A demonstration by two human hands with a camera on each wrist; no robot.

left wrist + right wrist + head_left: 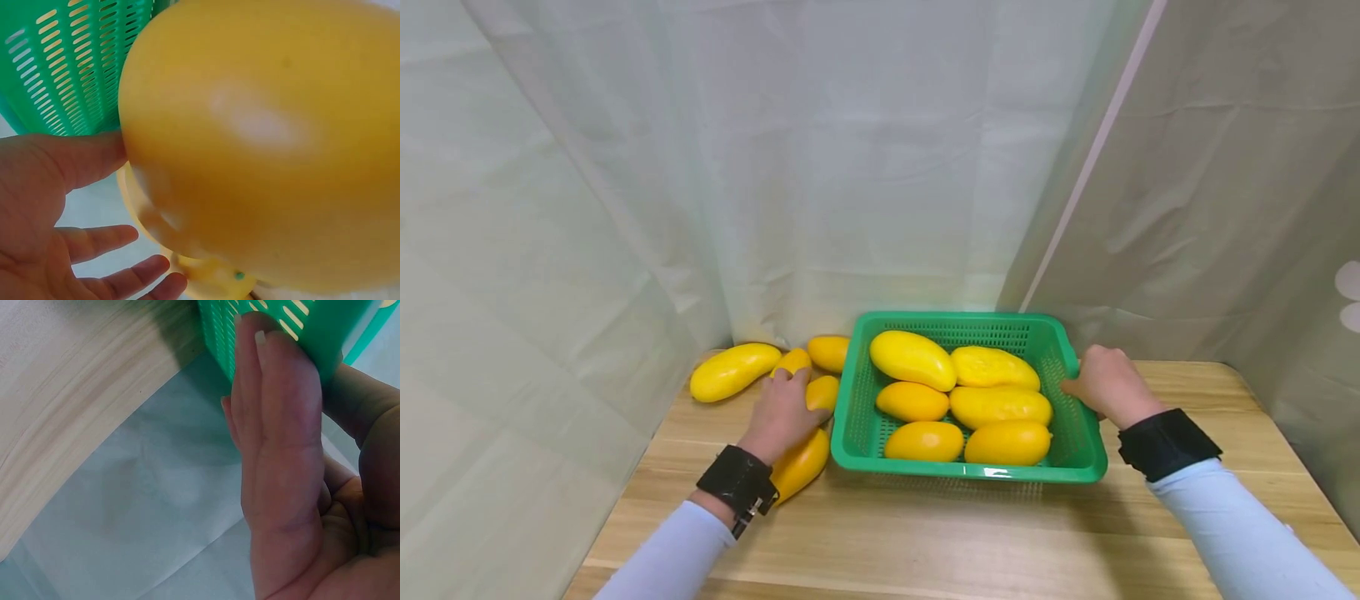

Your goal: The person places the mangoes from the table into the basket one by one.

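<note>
In the head view my right hand (1112,387) grips the right rim of a green plastic basket (1093,454), thumb inside and fingers against the outer wall. Several long yellow mango-like fruits (1000,407) lie in the basket. My left hand (782,412) is among the loose fruits left of the basket, its fingers over a small one (793,360) and its thumb by another (823,390). The left wrist view shows spread fingers (103,242) beside a big yellow fruit (262,137), which fills much of that view and hides part of the thumb tip.
A larger yellow fruit (730,372) lies at the table's far left edge, and another (829,353) sits against the basket's back left corner. Pale sheeting (865,167) hangs behind and beside the wooden table (925,542).
</note>
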